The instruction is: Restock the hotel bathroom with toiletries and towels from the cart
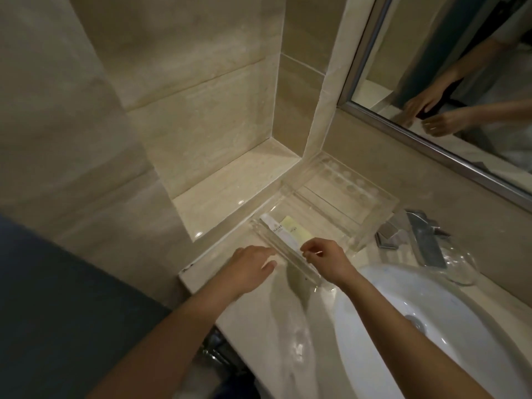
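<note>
Two packets lie along the tray, pointing far-left; left hand grip open; right hand grip perhaps pinching one.

A single wide-angle camera worn on the head looks forward and steeply down at the counter from close above. Both forearms run up from the bottom edge to the left hand and right hand near the middle. It faces the tiled corner, with the sink at lower right and the mirror at upper right.
</note>
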The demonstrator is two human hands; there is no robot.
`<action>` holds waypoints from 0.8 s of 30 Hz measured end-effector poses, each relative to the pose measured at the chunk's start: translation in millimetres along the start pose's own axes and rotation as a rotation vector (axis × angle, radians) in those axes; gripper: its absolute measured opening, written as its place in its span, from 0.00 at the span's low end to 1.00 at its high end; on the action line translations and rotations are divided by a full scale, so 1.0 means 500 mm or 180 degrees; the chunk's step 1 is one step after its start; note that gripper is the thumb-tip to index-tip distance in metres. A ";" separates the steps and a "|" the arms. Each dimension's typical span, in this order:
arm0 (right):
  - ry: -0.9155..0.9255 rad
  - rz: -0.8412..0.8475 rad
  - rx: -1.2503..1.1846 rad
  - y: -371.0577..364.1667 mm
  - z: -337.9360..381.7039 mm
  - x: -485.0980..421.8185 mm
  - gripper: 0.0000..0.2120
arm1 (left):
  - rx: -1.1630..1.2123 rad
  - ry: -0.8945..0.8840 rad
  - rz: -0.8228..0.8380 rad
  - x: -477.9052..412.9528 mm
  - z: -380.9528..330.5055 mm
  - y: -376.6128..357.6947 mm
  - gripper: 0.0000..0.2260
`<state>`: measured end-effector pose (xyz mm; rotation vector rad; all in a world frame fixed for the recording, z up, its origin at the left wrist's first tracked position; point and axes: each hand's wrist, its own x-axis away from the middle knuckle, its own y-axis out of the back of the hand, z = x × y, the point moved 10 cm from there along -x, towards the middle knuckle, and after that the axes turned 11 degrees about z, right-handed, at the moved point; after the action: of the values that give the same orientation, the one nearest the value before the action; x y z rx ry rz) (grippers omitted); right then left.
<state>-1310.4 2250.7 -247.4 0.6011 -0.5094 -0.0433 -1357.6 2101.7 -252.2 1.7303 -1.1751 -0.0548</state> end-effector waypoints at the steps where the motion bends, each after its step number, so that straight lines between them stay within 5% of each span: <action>1: 0.0071 0.0078 0.0013 -0.008 0.008 0.019 0.07 | 0.0215 0.0033 0.0055 0.024 -0.004 -0.005 0.18; 10: 0.0523 0.1044 0.0374 -0.136 0.051 0.217 0.07 | 0.1114 0.0382 0.0230 0.277 -0.015 -0.104 0.15; 24: 0.2002 0.2542 0.1630 -0.564 0.349 0.455 0.06 | 0.1721 0.1719 -0.1087 0.872 0.141 -0.229 0.17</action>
<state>-1163.1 1882.9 -178.3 0.8247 -0.1076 1.0310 -1087.8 1742.3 -173.6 2.2127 -0.5077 0.5366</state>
